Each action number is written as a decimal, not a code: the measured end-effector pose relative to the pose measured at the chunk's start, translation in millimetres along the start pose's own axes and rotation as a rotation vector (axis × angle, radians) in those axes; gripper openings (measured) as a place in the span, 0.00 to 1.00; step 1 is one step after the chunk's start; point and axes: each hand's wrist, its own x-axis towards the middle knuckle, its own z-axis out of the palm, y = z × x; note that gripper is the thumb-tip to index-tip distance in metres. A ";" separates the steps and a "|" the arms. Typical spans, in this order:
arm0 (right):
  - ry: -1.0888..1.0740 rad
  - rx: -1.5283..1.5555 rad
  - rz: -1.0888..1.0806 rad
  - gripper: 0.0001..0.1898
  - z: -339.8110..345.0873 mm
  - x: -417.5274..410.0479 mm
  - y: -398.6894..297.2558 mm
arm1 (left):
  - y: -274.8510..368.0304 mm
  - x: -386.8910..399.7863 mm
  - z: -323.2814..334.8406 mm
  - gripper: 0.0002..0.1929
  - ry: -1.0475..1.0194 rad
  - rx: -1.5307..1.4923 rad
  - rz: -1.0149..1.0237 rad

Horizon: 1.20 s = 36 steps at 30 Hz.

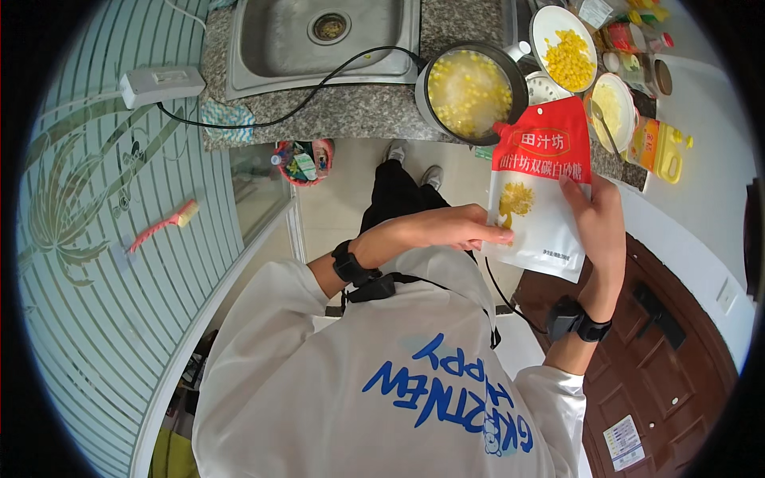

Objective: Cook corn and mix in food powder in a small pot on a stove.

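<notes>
Both hands hold a red and white pouch of white sugar [541,206] upright in front of my body. My left hand [457,230] pinches its lower left edge with thumb and fingers. My right hand [597,215] grips the right side, thumb across the front. A red spout at the pouch's upper left corner points at the electric pot [423,104], overlapping its rim in view. Corn kernels [469,89] float in cloudy, steaming liquid in that pot. Whether any sugar is coming out cannot be seen.
A white plate of corn [541,27], a bowl with a spoon [627,128], a yellow oil jug [669,158] and several jars [639,71] crowd the counter's right. The pot's black cord [299,110] passes the sink [239,54] to a power strip [161,86].
</notes>
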 end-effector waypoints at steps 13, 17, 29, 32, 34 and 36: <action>0.050 0.020 0.009 0.13 -5.0 12.0 19.0 | 20.6 10.7 -9.8 0.31 -0.025 -0.030 0.045; 0.077 0.063 0.016 0.13 -2.3 13.2 20.1 | 31.1 11.3 -13.0 0.31 -0.005 0.018 0.017; 0.120 0.037 0.004 0.13 -5.0 20.5 12.4 | 24.8 23.3 -31.0 0.28 -0.025 -0.049 0.039; 0.130 0.059 -0.005 0.13 -4.1 16.8 0.5 | 27.9 17.0 -25.8 0.28 -0.011 -0.052 0.044; 0.099 0.024 0.007 0.13 -5.0 20.9 -2.1 | 23.1 12.6 -26.1 0.27 0.003 -0.053 0.051; 0.067 -0.010 0.014 0.12 -4.5 22.8 -5.6 | 22.4 8.4 -25.0 0.27 0.021 -0.053 0.059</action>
